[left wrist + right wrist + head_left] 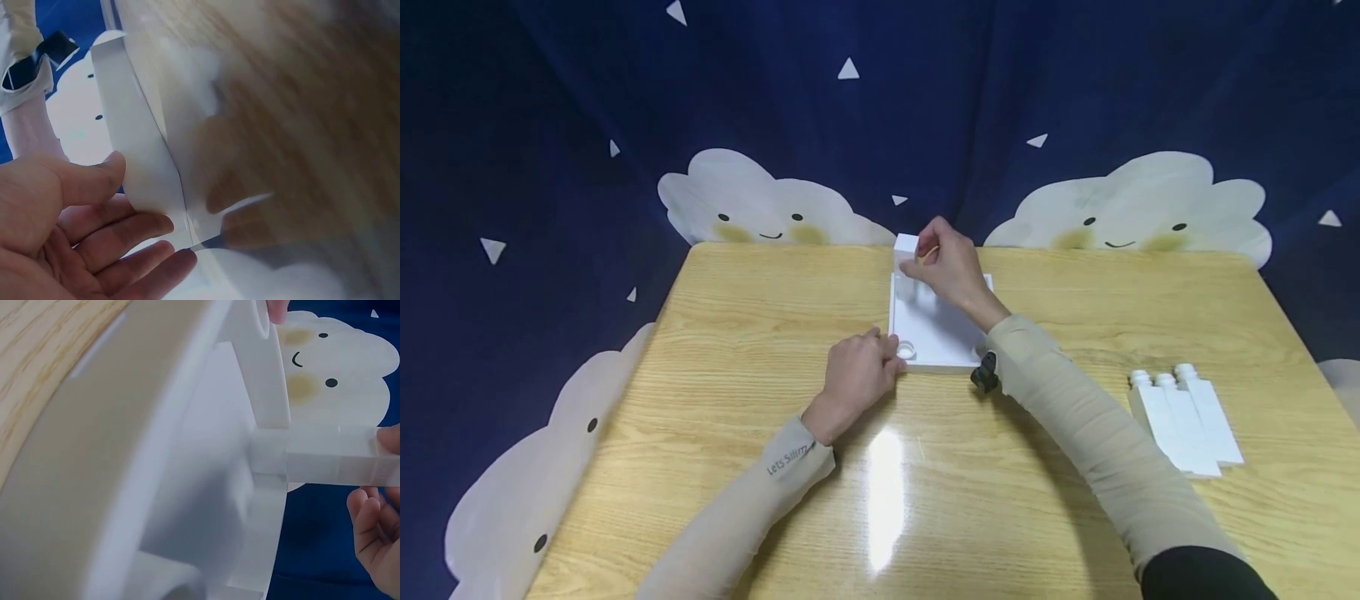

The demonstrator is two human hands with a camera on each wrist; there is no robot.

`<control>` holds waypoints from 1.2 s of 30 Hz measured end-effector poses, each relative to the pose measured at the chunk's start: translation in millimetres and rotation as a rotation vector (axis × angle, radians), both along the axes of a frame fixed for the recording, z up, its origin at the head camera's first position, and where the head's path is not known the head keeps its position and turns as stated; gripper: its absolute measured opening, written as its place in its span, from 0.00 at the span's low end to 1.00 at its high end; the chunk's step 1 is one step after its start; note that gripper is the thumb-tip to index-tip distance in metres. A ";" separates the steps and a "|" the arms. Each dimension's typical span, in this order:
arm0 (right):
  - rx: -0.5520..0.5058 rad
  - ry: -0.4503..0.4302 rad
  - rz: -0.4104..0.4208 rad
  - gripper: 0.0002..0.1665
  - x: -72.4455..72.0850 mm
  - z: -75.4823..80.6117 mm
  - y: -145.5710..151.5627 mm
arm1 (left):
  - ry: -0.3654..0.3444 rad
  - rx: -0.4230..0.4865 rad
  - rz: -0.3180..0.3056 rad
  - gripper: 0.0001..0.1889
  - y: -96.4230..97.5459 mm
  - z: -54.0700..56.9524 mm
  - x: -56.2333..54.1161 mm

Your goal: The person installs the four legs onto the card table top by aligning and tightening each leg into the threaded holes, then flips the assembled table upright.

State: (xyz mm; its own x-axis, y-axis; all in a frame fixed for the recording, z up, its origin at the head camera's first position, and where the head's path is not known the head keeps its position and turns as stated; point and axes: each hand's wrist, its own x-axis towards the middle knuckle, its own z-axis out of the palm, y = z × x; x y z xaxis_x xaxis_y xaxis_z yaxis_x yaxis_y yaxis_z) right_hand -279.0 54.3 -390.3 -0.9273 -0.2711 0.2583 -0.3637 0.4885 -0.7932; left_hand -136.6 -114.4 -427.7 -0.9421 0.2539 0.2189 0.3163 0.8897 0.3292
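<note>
A shallow white square tray (934, 337) with raised edges and a round ring in its near left corner lies on the table. My left hand (861, 367) grips the tray at that corner, and in the left wrist view its thumb and fingers (145, 230) lie along the tray's side. Over the far left corner my right hand (957, 265) pinches a white square post (906, 247), which stands upright there. The right wrist view shows the post (322, 456) with its lower end inside the tray's corner. The tray's far right corner is partly hidden behind the right hand.
Several more white posts (1191, 425) with round knobbed ends lie side by side at the right of the wooden table (760, 333). A dark blue curtain (925, 108) with clouds hangs right behind the table's far edge. A small black device (985, 372) sits at the right wrist.
</note>
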 end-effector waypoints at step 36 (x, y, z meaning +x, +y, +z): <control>0.233 -0.029 0.020 0.28 24.3 30.0 46.6 | -0.003 -0.011 0.095 0.12 -28.4 15.0 7.4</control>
State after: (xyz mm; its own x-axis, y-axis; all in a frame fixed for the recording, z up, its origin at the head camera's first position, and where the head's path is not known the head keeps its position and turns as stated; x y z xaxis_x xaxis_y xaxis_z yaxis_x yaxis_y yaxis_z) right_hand -254.7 100.9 -360.2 -0.9271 -0.3390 0.1600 -0.3542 0.6523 -0.6702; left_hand -129.2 -142.8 -412.6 -0.9626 0.1660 0.2140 0.2297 0.9192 0.3199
